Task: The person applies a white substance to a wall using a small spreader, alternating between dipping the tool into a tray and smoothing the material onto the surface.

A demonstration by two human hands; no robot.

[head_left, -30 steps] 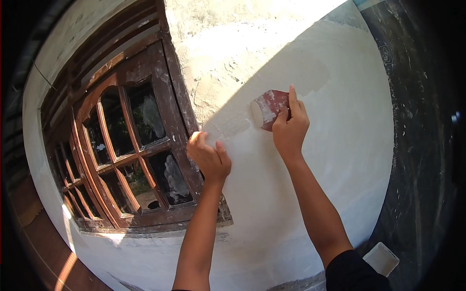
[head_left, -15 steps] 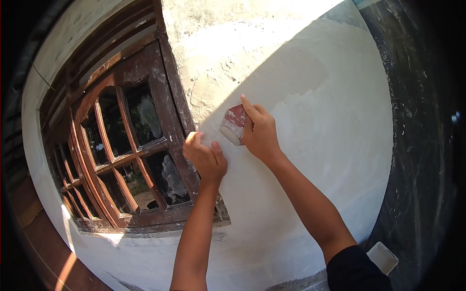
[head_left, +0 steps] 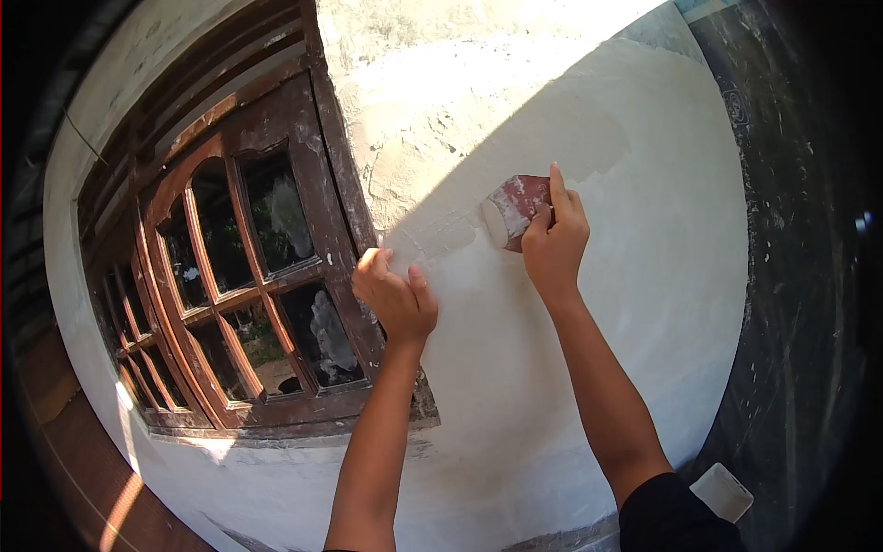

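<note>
My right hand [head_left: 557,241] grips a reddish putty scraper [head_left: 524,198] smeared with white filler, the index finger stretched along its back. The scraper's pale edge lies against the white wall [head_left: 552,359], at the end of a damp-looking greyish streak [head_left: 432,241]. Lower and to the left, my left hand [head_left: 397,296] is at the right side of the brown wooden window frame [head_left: 354,368]. Its fingers are bent, with the thumb standing apart, and nothing shows between them.
Glass panes [head_left: 276,216] fill the window on the left. Rough, sunlit plaster [head_left: 405,120] covers the upper wall. A dark panel [head_left: 791,276] borders the wall on the right, and a white container [head_left: 722,492] stands low at the right.
My right hand has moved the scraper right and slightly up across the wall, and a greyish streak now shows behind it. My left hand has stayed by the window frame.
</note>
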